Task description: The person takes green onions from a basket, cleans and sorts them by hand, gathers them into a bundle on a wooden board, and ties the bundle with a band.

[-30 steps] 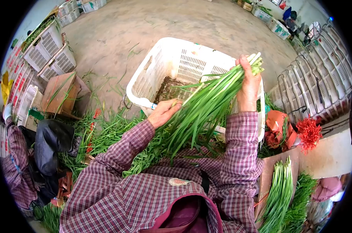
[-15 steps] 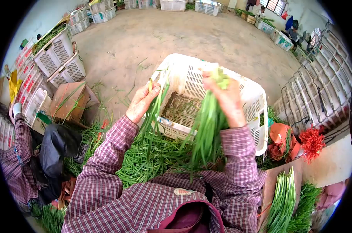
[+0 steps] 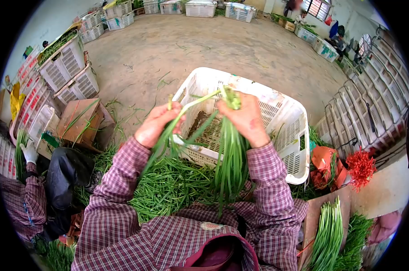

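My right hand [image 3: 245, 117] is closed around a bunch of garlic chives [image 3: 232, 156], pale stem ends up and long green leaves hanging down. My left hand [image 3: 158, 125] pinches a few chive stalks [image 3: 192, 105]; one pale stalk stretches across to the top of the bunch. Both hands are above the near side of a white plastic crate [image 3: 283, 101], which has dirt and leaf bits on its floor. A heap of loose green leaves [image 3: 173, 180] lies between the crate and my lap.
At lower right, trimmed chives [image 3: 327, 228] lie on a board beside a red bundle of bands [image 3: 361, 168]. A cardboard box [image 3: 80, 121] and stacked crates [image 3: 62, 61] stand at left. A co-worker's gloved hand [image 3: 30, 152] holds greens. More crates [image 3: 367, 99] line the right.
My hands have come closer together, the right moving left and down with the bunch. A stalk now spans between them. The co-worker's gloved hand at left now shows with greens in it.
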`<state>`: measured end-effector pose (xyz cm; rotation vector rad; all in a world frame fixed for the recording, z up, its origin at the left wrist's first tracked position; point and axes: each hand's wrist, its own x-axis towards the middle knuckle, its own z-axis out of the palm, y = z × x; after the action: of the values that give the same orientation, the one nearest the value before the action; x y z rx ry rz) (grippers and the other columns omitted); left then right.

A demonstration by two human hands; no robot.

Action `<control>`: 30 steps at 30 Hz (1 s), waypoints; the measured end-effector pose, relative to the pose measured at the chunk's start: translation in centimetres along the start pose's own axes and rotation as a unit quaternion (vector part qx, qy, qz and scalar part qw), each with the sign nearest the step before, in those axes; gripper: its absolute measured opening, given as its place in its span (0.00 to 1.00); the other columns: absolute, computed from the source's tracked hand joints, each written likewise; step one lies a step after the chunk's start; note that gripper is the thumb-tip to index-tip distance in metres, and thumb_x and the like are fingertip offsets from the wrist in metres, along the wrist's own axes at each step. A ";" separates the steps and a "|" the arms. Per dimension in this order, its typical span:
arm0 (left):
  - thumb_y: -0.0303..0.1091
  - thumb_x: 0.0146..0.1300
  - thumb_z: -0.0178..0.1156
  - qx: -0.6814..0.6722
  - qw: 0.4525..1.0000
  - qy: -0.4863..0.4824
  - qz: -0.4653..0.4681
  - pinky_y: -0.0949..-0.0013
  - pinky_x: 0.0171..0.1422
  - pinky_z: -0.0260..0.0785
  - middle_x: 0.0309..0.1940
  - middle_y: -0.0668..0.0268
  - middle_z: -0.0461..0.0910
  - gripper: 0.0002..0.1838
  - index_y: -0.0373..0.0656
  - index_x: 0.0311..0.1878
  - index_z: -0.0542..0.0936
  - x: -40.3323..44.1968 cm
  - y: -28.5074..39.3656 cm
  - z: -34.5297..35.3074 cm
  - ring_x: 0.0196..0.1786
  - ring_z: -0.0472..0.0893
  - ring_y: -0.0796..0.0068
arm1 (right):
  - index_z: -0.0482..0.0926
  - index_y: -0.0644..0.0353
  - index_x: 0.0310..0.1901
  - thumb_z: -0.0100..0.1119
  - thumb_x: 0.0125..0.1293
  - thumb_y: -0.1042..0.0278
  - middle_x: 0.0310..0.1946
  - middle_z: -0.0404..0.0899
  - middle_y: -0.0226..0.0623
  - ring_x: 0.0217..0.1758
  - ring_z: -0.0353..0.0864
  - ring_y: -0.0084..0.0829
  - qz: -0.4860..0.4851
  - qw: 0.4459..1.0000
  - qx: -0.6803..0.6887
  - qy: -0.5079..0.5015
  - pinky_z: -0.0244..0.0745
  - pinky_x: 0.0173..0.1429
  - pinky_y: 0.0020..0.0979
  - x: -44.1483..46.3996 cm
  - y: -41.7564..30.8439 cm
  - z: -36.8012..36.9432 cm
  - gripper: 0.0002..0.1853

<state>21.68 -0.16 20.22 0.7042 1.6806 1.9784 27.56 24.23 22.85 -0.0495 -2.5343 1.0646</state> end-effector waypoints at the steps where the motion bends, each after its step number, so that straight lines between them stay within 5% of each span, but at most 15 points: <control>1: 0.38 0.71 0.52 -0.038 0.999 -0.008 -0.015 0.76 0.31 0.72 0.27 0.73 0.76 0.10 0.42 0.39 0.76 -0.3 0.1 -1.4 0.25 0.73 0.82 | 0.84 0.59 0.39 0.65 0.59 0.54 0.14 0.75 0.29 0.15 0.69 0.19 -0.001 1.000 0.000 -0.001 0.66 0.21 0.26 0.2 0.9 -0.5 0.16; 3: 0.37 0.71 0.51 -0.099 0.995 -0.031 0.007 0.71 0.29 0.74 0.23 0.69 0.72 0.11 0.40 0.36 0.74 -0.7 0.4 -3.4 0.21 0.71 0.79 | 0.83 0.54 0.46 0.65 0.60 0.53 0.13 0.70 0.22 0.13 0.65 0.13 0.057 0.995 0.006 0.080 0.64 0.18 0.20 0.5 2.4 -1.4 0.17; 7: 0.38 0.70 0.51 -0.195 0.979 -0.060 0.003 0.69 0.29 0.74 0.22 0.69 0.66 0.12 0.39 0.34 0.72 -1.1 0.8 -3.6 0.21 0.70 0.78 | 0.83 0.56 0.48 0.66 0.60 0.53 0.15 0.71 0.21 0.16 0.67 0.14 0.006 0.992 -0.044 0.117 0.67 0.19 0.21 0.2 2.2 -1.1 0.20; 13: 0.39 0.70 0.51 -0.228 0.966 -0.118 -0.036 0.69 0.29 0.73 0.22 0.69 0.65 0.12 0.40 0.34 0.71 -0.2 0.2 -0.2 0.20 0.68 0.78 | 0.82 0.62 0.45 0.69 0.59 0.61 0.23 0.78 0.24 0.23 0.71 0.15 -0.084 0.962 0.259 -0.001 0.70 0.29 0.23 -0.5 -2.9 0.9 0.17; 18: 0.39 0.70 0.51 -0.231 0.959 -0.153 -0.052 0.70 0.29 0.72 0.22 0.70 0.65 0.12 0.40 0.34 0.71 -0.1 -0.2 0.7 0.20 0.67 0.79 | 0.82 0.64 0.36 0.68 0.57 0.62 0.22 0.78 0.25 0.24 0.72 0.17 -0.083 0.961 0.264 -0.005 0.71 0.30 0.25 -0.1 -2.7 1.4 0.13; 21: 0.39 0.70 0.52 -0.227 0.960 -0.150 -0.058 0.71 0.28 0.71 0.23 0.70 0.65 0.12 0.40 0.35 0.71 -0.5 -0.1 -0.7 0.20 0.67 0.80 | 0.82 0.64 0.37 0.67 0.58 0.58 0.19 0.78 0.26 0.23 0.75 0.20 -0.087 0.989 0.122 0.011 0.73 0.31 0.28 0.0 -1.5 0.4 0.16; 23: 0.39 0.70 0.52 -0.217 0.964 -0.144 -0.057 0.71 0.28 0.71 0.23 0.70 0.65 0.12 0.39 0.35 0.71 -1.2 0.1 -1.7 0.20 0.67 0.80 | 0.83 0.65 0.41 0.66 0.57 0.53 0.19 0.80 0.33 0.23 0.79 0.27 0.085 0.996 -0.027 0.012 0.77 0.35 0.32 0.2 -1.0 -0.9 0.21; 27: 0.38 0.70 0.52 -0.203 0.977 -0.057 -0.026 0.71 0.29 0.73 0.23 0.70 0.67 0.12 0.39 0.35 0.72 -1.4 0.5 -2.2 0.20 0.68 0.80 | 0.83 0.61 0.43 0.68 0.56 0.49 0.25 0.83 0.35 0.26 0.82 0.26 -0.043 0.981 -0.063 0.179 0.79 0.36 0.31 0.4 2.0 0.4 0.23; 29: 0.39 0.71 0.51 -0.122 0.992 -0.036 -0.019 0.71 0.31 0.75 0.24 0.70 0.69 0.12 0.39 0.37 0.73 -1.0 0.8 -1.2 0.21 0.69 0.81 | 0.83 0.59 0.41 0.68 0.57 0.48 0.26 0.83 0.31 0.27 0.81 0.22 -0.068 0.979 -0.046 0.188 0.77 0.35 0.29 0.3 1.0 1.1 0.21; 30: 0.39 0.72 0.50 -0.085 0.994 -0.063 -0.025 0.71 0.33 0.76 0.29 0.69 0.75 0.11 0.40 0.41 0.74 -0.4 0.3 -1.1 0.23 0.73 0.80 | 0.83 0.59 0.41 0.68 0.58 0.49 0.25 0.82 0.31 0.26 0.80 0.22 -0.036 0.990 0.073 0.112 0.77 0.35 0.29 0.0 -0.7 0.6 0.20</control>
<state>21.33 -1.31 20.36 0.7020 1.4237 1.9718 27.46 23.30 22.98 -0.0343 -2.2370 1.1451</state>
